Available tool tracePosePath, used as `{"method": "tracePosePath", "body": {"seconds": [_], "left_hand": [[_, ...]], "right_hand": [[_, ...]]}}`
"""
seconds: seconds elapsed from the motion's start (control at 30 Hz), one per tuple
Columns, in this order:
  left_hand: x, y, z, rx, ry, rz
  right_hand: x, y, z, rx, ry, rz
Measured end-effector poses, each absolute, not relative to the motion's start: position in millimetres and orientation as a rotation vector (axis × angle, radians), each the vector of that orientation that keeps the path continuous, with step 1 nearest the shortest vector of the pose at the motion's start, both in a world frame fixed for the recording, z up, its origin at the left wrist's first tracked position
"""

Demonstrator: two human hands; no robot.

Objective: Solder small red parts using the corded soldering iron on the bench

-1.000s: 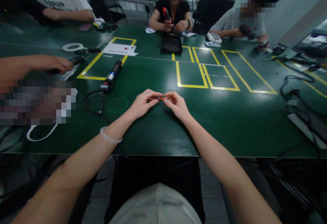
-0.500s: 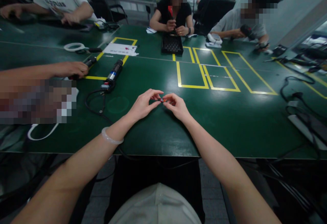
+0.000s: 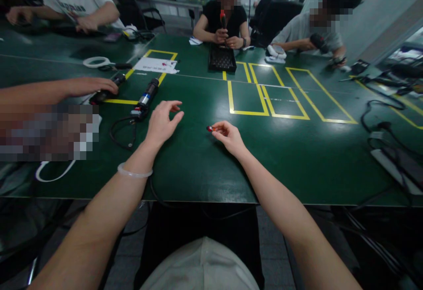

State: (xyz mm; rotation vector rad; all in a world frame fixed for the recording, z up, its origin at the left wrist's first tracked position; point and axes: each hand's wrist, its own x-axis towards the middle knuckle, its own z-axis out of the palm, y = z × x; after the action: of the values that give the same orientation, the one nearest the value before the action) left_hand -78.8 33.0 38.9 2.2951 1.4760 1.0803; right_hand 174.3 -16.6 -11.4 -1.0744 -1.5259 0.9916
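Pinched between the thumb and fingertips of my right hand (image 3: 230, 137) is a small red-and-black part (image 3: 210, 128), too small to tell its kind. Its dark end points left, out past the fingertips. My left hand (image 3: 163, 120) is apart from it, thumb and fingers spread with nothing between them. Just beyond that hand lies a black electric screwdriver (image 3: 147, 97) with a blue-and-silver band and a cable at its near end. Both hands are over the green table (image 3: 205, 171).
Another person's hand (image 3: 102, 86) rests on a black tool at the left. White paper (image 3: 155, 65) and a white-ringed magnifier (image 3: 96, 62) lie beyond. A black tray (image 3: 222, 59) stands before a person holding a red-and-black tool. Yellow tape outlines (image 3: 249, 113) mark the table; cables (image 3: 366, 122) run along the right.
My left hand has let go of the small part and moved left, its fingers opening. My right hand still holds the part in nearly the same place.
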Motion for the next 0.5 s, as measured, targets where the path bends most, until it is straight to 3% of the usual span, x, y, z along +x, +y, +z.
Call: {"method": "tracePosePath", "body": {"seconds": [0.1,0.2,0.33,0.5], "left_hand": [[-120,49,39,2.220,2.000,1.009],[-155,59,36,2.056,2.371,0.709],[-177,69,34,1.853,2.441,0.326],[-186,76,32,1.719,2.427,0.297]], "right_hand": [[174,-17,-11,-1.073,-1.535,0.987],[174,-17,-12,-1.071,-1.547,0.993],[173,-18,-13,-1.077,-1.560,0.993],[174,-19,-13,-1.082,-1.550,0.989]]}}
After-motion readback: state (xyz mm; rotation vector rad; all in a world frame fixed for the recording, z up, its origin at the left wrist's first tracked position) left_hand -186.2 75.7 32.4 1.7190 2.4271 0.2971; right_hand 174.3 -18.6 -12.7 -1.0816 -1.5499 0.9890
